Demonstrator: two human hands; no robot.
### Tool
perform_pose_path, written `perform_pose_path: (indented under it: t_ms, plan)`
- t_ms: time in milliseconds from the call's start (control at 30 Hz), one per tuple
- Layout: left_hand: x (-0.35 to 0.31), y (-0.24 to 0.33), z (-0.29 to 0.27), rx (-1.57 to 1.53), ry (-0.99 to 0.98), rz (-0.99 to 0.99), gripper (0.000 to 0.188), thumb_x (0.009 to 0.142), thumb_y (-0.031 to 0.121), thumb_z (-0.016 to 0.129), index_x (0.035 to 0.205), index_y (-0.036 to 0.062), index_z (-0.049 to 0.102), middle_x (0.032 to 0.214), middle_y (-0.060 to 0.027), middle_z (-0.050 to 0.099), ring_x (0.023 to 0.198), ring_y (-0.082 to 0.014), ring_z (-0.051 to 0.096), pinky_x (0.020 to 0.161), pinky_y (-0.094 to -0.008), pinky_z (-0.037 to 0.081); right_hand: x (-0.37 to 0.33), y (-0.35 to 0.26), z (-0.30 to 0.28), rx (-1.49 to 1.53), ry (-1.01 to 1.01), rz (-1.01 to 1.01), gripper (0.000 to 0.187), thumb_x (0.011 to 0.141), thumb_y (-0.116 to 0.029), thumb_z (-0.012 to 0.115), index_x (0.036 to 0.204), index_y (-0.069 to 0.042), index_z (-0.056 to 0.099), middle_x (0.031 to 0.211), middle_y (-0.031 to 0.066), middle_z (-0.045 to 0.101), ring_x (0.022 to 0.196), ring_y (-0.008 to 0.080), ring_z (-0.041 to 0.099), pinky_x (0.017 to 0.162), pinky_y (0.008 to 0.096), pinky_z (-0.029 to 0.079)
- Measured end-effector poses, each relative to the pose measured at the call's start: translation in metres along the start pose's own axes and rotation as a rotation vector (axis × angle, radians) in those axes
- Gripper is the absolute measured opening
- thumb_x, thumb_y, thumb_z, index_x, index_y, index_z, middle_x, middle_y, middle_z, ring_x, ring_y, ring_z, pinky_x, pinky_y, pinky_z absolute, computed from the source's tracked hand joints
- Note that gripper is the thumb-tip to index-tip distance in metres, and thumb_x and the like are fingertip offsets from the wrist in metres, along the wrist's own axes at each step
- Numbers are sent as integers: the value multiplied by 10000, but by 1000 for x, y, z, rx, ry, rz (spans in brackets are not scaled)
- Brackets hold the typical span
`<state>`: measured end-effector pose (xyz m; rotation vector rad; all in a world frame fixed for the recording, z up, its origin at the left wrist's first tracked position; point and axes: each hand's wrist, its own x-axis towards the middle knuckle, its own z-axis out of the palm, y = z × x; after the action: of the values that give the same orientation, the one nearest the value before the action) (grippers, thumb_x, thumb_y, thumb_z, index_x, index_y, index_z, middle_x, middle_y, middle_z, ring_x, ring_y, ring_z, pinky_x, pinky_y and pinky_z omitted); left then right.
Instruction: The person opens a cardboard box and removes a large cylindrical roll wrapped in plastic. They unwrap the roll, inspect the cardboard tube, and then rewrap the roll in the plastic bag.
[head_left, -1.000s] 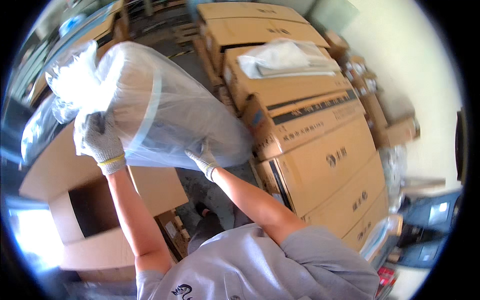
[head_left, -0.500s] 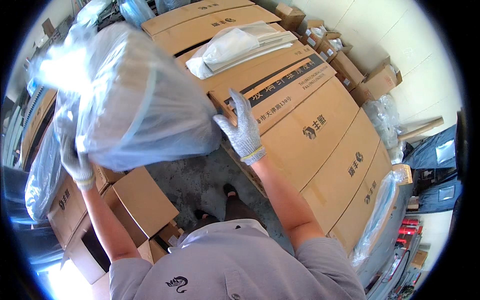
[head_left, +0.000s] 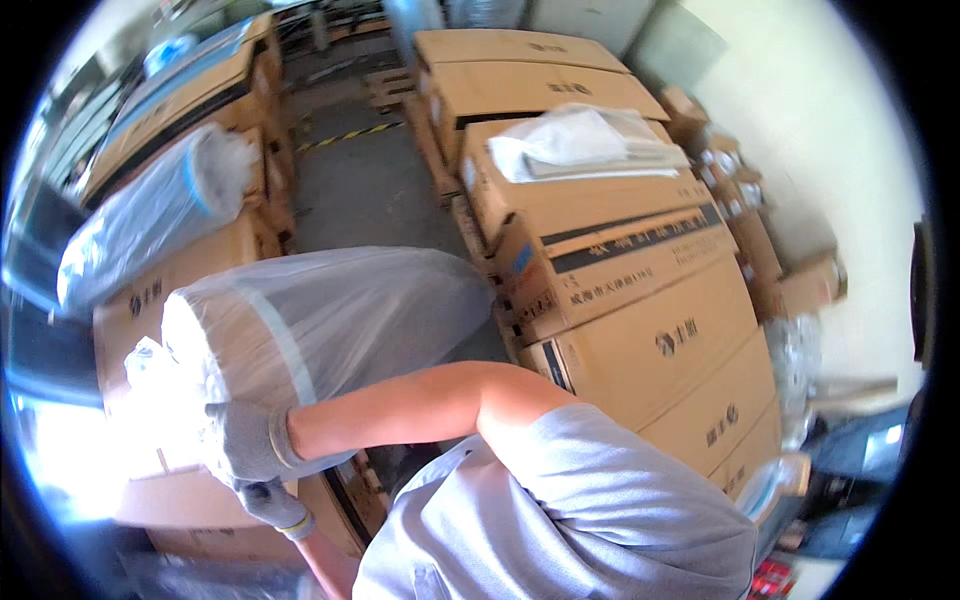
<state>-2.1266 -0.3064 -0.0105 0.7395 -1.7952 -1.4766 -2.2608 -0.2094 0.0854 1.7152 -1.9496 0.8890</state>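
Note:
A large roll wrapped in cloudy plastic [head_left: 370,310], with a pale blue band around it, lies slantwise in front of me. Its left end, where the plastic bunches up, is washed out by glare. My right hand [head_left: 250,440], in a grey knit glove, reaches across my body and closes on the bunched plastic there. Just below it, my left hand [head_left: 272,503], gloved too, is closed at the same end; its fingertips are partly hidden. The roll's far end reaches toward the stacked cartons [head_left: 640,300] on the right.
Another plastic-wrapped roll [head_left: 160,215] rests on cartons at the left. White sheets in a plastic bag [head_left: 590,145] lie on the right-hand stack. A floor aisle [head_left: 360,190] with yellow-black tape runs between the stacks. Small boxes [head_left: 750,230] line the wall.
My right hand has come across from near the right-hand cartons to the roll's bunched end, beside my left hand. The roll has come lower and nearer, and the view has turned left.

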Motion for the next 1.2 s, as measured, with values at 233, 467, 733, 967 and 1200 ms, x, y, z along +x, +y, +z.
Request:
perform_pose_path:
  t_ms: [233,467,733,967,1200]
  plan:
    - [-79,96,14,601,-287,572,478,784,-1,630,1254,-7,543,1254,-185,555,1173,-400,512,992,-472,386,10,48,-71,67,-314,-50,420,877,-453,527,779,-100,731,806,115,708,777,248,682,739,405,533]
    - [-78,101,50,1024,-292,681,646,704,286,755,1293,111,557,1334,-139,494,1287,-387,400,1065,-507,285,-21,194,-223,44,-53,-31,128,813,-219,655,848,-115,721,931,80,700,880,290,643,847,407,490]
    - [-40,163,249,731,-462,1095,497,677,276,769,1119,127,598,1119,-121,557,1206,-363,447,1049,-534,308,-187,166,-344,-384,-188,311,323,878,-328,602,1089,-88,647,1165,112,600,1117,335,534,1067,472,326]
    - [-45,210,415,494,-517,1336,322,706,286,719,965,109,647,814,-84,585,851,-310,569,887,-470,398,-279,218,-388,-615,114,619,306,922,-264,535,1167,-104,622,1189,128,585,1145,362,502,1033,467,365]
    - [0,221,471,515,-712,1197,402,773,383,697,1005,58,653,843,-141,622,887,-365,581,917,-478,406,-271,249,-379,-615,203,670,280,907,-278,561,1150,-167,646,1218,99,573,1191,392,471,1052,513,333]
